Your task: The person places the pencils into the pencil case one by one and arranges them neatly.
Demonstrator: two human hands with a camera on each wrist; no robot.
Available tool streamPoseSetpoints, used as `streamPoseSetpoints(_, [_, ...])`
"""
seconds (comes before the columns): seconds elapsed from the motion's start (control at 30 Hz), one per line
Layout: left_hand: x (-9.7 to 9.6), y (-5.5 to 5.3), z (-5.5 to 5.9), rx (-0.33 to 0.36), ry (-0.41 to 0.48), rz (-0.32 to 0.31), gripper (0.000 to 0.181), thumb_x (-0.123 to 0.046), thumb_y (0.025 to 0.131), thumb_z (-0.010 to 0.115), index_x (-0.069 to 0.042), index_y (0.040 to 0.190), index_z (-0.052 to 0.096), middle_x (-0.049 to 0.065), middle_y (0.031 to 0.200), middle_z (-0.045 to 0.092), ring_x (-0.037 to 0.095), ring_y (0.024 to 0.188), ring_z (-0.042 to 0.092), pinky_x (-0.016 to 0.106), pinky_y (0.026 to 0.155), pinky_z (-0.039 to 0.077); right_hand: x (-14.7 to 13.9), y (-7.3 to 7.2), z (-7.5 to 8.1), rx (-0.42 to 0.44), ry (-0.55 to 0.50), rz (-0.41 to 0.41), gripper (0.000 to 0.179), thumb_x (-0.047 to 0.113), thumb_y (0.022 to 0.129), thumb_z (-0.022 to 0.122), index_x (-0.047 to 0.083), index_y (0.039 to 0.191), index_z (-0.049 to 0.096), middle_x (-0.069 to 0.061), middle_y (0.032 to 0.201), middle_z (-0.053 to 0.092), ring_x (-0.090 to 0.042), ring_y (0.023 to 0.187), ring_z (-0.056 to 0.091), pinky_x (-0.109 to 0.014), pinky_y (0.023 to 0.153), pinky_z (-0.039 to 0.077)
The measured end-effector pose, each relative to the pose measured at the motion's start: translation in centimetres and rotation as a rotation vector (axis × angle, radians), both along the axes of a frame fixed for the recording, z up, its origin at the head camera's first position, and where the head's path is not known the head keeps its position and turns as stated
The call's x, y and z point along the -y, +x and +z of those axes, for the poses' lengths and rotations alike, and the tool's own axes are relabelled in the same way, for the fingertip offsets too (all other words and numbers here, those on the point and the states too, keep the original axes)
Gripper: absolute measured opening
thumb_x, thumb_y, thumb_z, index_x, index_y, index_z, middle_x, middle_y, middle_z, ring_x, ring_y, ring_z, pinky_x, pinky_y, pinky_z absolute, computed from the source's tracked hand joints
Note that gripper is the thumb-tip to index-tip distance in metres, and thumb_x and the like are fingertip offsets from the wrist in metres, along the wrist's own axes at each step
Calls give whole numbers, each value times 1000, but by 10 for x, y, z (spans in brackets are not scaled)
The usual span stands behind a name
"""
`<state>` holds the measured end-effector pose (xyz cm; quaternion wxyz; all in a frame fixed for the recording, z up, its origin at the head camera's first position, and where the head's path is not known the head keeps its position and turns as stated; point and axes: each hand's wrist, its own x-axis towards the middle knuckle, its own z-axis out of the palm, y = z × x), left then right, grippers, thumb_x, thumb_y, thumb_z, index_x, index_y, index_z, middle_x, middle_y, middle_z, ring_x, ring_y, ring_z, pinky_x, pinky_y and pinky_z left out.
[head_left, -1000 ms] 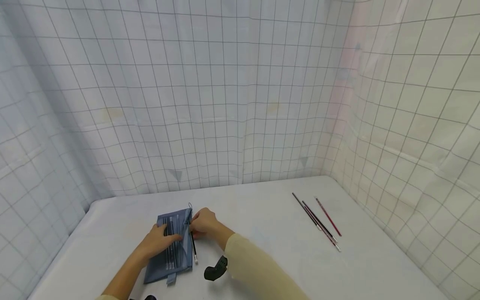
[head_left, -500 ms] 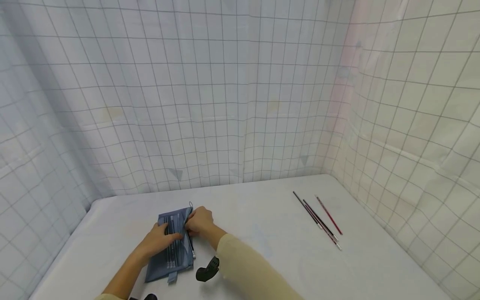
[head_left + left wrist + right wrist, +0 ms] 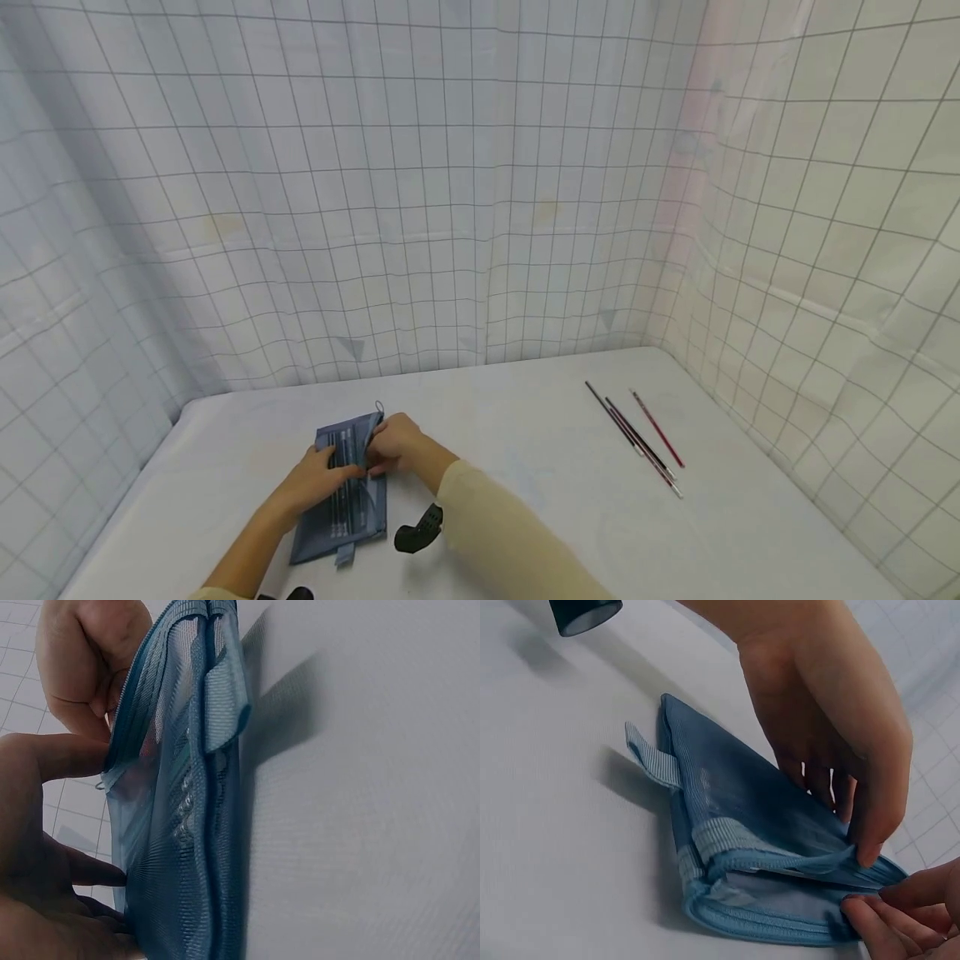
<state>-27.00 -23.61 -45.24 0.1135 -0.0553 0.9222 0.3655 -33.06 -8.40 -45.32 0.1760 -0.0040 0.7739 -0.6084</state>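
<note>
A blue mesh zip pencil case (image 3: 318,533) lies on the white table, with several pencils (image 3: 341,512) showing through its top. My left hand (image 3: 311,482) rests across it and grips the upper layer, its thumb at the edge of the opening. In the right wrist view the zipped side (image 3: 757,930) gapes between two lips. My right hand (image 3: 397,442) is at this opening, fingertips pinched together just inside the lip. The black pencil it held is now out of sight within the case, hidden by the hand and fabric.
To the right on the table (image 3: 525,517) lie several loose pencils (image 3: 637,437), dark and red, with one red pencil (image 3: 657,429) a little apart. Black wrist camera mounts (image 3: 420,531) hang below the sleeves. White gridded curtains (image 3: 450,208) enclose the table.
The black pencil, sticking out beside the case a second ago, has slid in through the opening. My right hand has moved slightly left, onto the case edge. The left hand stays put.
</note>
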Motion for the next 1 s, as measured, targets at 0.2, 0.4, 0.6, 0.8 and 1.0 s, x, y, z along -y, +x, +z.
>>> streamPoseSetpoints(0.2, [-1,-2,0,10,-9,2,101,-48,95,65,24,149,19,52,152,5,68,141,12,73,113,18,-18,-2,12,10,36,53,12,-7,88,76,1,96,76,-9,79,70,-21,67,69,-33,60,61])
streamPoseSetpoints(0.4, [0,-2,0,-1,-23,-3,103,-51,95,66,24,149,21,53,151,7,68,140,14,74,112,20,-33,-6,20,18,26,85,11,-6,89,75,1,99,77,-9,84,71,-25,73,74,-35,64,62])
streamPoseSetpoints(0.6, [-2,2,1,-9,-55,-7,106,-55,94,66,25,148,22,54,150,9,70,138,17,75,110,24,-47,-10,20,2,7,126,17,-4,90,76,-2,107,76,-6,90,72,-24,75,74,-35,63,62])
streamPoseSetpoints(0.8, [-4,3,-1,-27,-96,-7,106,-55,93,68,25,147,25,55,149,11,70,137,20,75,108,27,-64,-15,24,-8,-15,171,28,-2,90,77,-6,118,73,-7,93,73,-25,79,76,-35,65,63])
streamPoseSetpoints(1.0, [-4,0,-5,-64,-123,-7,107,-55,91,71,26,146,28,55,148,14,70,136,24,75,107,31,-82,-18,33,-23,-8,184,31,-2,90,77,-6,120,71,-8,95,74,-27,84,76,-36,69,63])
